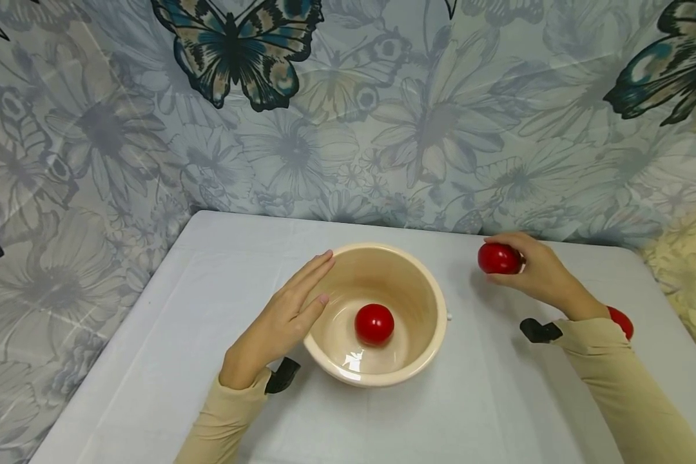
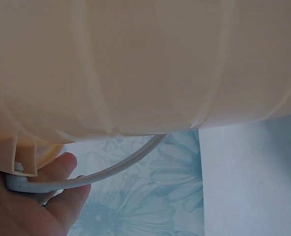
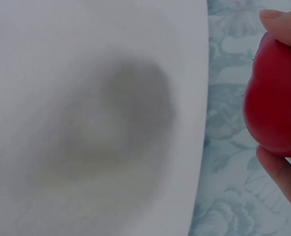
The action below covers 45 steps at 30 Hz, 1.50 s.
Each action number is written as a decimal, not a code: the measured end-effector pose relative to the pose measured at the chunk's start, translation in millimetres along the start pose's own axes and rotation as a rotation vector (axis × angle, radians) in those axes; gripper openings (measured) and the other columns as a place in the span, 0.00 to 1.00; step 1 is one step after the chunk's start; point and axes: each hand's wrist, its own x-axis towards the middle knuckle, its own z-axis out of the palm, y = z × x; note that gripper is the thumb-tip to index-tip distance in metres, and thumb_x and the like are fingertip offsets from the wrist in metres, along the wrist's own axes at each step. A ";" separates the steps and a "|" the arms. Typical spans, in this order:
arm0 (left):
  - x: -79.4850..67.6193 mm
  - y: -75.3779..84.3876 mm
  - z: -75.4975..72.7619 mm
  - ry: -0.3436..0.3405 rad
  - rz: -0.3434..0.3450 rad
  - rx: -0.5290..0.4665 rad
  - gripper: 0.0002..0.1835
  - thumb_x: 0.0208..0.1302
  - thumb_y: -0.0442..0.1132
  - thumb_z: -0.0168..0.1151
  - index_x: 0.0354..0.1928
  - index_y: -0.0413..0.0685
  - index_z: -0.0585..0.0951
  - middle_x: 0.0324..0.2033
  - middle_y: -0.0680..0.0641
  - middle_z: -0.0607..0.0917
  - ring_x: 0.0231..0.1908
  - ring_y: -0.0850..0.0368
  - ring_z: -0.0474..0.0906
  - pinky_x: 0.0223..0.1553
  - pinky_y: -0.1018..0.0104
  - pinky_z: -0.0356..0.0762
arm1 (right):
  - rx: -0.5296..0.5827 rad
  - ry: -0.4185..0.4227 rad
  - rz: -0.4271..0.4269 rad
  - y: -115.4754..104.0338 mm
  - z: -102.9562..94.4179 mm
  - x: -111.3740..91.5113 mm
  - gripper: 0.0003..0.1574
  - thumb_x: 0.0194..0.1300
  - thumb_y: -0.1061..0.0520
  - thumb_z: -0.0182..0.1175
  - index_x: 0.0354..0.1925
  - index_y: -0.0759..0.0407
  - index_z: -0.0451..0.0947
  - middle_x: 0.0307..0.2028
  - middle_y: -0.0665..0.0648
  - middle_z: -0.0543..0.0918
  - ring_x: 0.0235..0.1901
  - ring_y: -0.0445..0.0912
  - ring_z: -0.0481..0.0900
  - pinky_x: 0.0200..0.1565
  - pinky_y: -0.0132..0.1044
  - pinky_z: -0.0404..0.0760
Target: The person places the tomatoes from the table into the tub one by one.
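Observation:
A cream plastic bucket with a pale bail handle stands at the middle of the table. Inside it, on the bottom, lies a round glossy red fruit, perhaps a tomato or an apple. My left hand rests at the bucket's left rim with fingers extended, close to the handle's hinge in the left wrist view. Off to the right, near the table's back edge, my right hand grips another red fruit between thumb and fingers, held above the cloth. Its lobed side shows in the right wrist view.
A third red object sits on the table, mostly hidden behind my right wrist. White cloth covers the table. A curtain printed with butterflies and flowers hangs behind and to the left.

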 end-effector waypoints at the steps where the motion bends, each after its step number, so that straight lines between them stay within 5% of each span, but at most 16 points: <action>1: 0.0 -0.1 0.0 0.003 0.002 0.001 0.30 0.76 0.39 0.48 0.77 0.50 0.59 0.77 0.53 0.57 0.77 0.53 0.51 0.78 0.50 0.51 | -0.001 0.000 -0.002 -1.8 -0.8 0.3 0.41 0.43 0.64 0.79 0.57 0.63 0.76 0.54 0.66 0.78 0.48 0.58 0.77 0.40 0.13 0.70; 24: -0.1 1.0 -0.3 0.002 0.007 -0.006 0.30 0.76 0.39 0.48 0.77 0.49 0.59 0.77 0.53 0.57 0.77 0.54 0.51 0.78 0.51 0.51 | 0.025 0.001 -0.018 -31.4 -13.9 -0.2 0.41 0.45 0.62 0.79 0.59 0.62 0.76 0.55 0.64 0.78 0.47 0.54 0.77 0.36 0.18 0.76; 34: -0.1 1.0 -1.2 0.002 0.005 -0.011 0.29 0.76 0.40 0.48 0.77 0.49 0.59 0.77 0.52 0.57 0.77 0.55 0.51 0.78 0.51 0.51 | 0.045 0.042 -0.047 -39.5 -17.3 -2.6 0.43 0.43 0.62 0.81 0.59 0.60 0.77 0.55 0.62 0.79 0.48 0.22 0.66 0.38 0.13 0.75; 45: -0.3 0.1 1.0 0.002 0.004 -0.015 0.30 0.76 0.40 0.48 0.77 0.50 0.59 0.77 0.53 0.57 0.77 0.55 0.52 0.77 0.50 0.52 | 0.066 0.059 -0.041 -52.8 -21.8 -7.0 0.45 0.44 0.62 0.80 0.61 0.59 0.75 0.55 0.63 0.79 0.48 0.22 0.66 0.39 0.10 0.73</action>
